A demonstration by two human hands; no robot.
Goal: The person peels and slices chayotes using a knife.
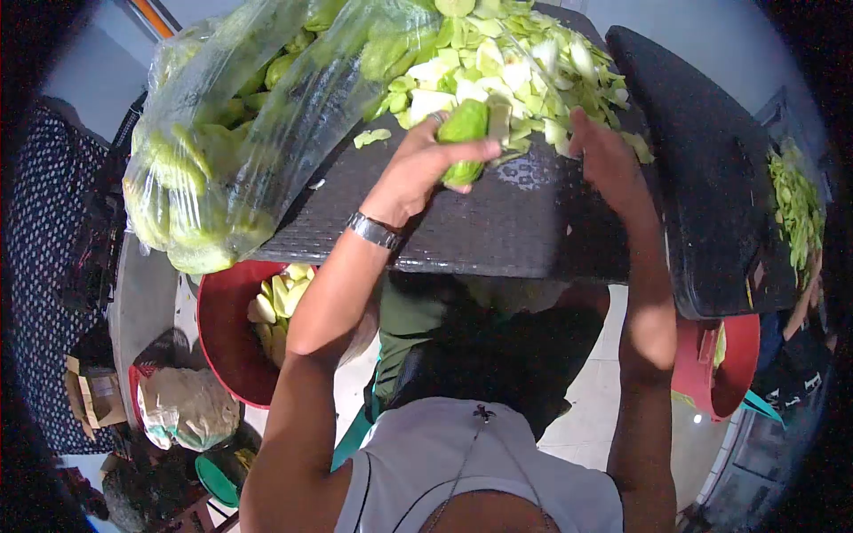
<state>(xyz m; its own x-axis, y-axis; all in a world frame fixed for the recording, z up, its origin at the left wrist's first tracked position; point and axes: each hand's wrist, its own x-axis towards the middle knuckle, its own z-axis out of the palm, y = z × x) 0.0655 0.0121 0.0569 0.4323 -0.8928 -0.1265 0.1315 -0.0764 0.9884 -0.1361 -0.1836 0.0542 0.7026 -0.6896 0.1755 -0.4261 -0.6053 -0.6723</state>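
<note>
My left hand (pixel 422 169), with a metal watch on its wrist, is wrapped round a green chayote (pixel 464 140) above the dark board (pixel 426 231). To the right, my right hand (pixel 609 160) is closed near the edge of the cut pieces; what it grips is blurred and I cannot make it out. A heap of pale green slices and peelings (pixel 524 75) covers the far part of the board, beyond both hands. On the left, a clear plastic bag (pixel 213 169) full of chayotes lies partly over the board's edge.
Below the board at left is a red tub (pixel 222 342) with pale cut pieces. Another red tub (pixel 736 364) stands at right, beneath a second black board (pixel 702 169). Green strips (pixel 795 204) lie at far right. A tied sack (pixel 187 404) sits on the floor at left.
</note>
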